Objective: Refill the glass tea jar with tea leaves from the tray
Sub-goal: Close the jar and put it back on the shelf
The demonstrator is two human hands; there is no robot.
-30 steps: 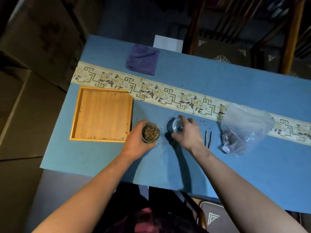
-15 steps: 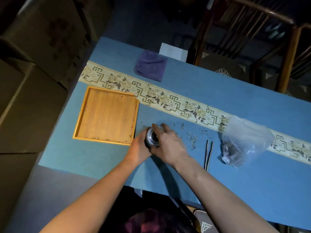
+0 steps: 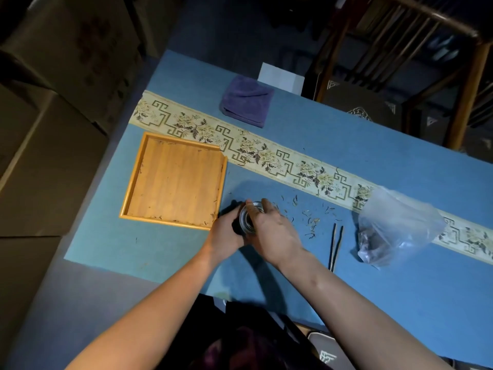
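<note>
1. Since a second ago the right hand (image 3: 274,231) has carried the lid off the cloth and over to the glass jar (image 3: 247,218), and both hands now meet there; half a second ago they were already together as they are now.
2. Left hand (image 3: 222,237) is curled round the jar's near-left side, gripping it.
3. Right hand lies over the jar's top and right side, fingers bent round the lid — the thumb and a fingertip show at its far rim.
4. So the jar sits between the two palms, just right of the tray's (image 3: 174,180) near right corner, on the blue tablecloth (image 3: 400,276). Whether the lid is fully seated I cannot tell.
5. Tray: one, square and wooden, with only a few specks left along its edges.
6. Loose tea leaves (image 3: 310,224) lie scattered on the cloth just right of the hands — too many and too small to count.
7. Two thin dark sticks (image 3: 335,245) lie side by side further right.
8. One clear plastic bag (image 3: 394,225) with dark contents sits beyond the sticks, on the patterned runner (image 3: 280,161).
9. One folded purple cloth (image 3: 246,102) rests at the far edge, and one wooden chair (image 3: 400,76) stands behind the table.
</note>
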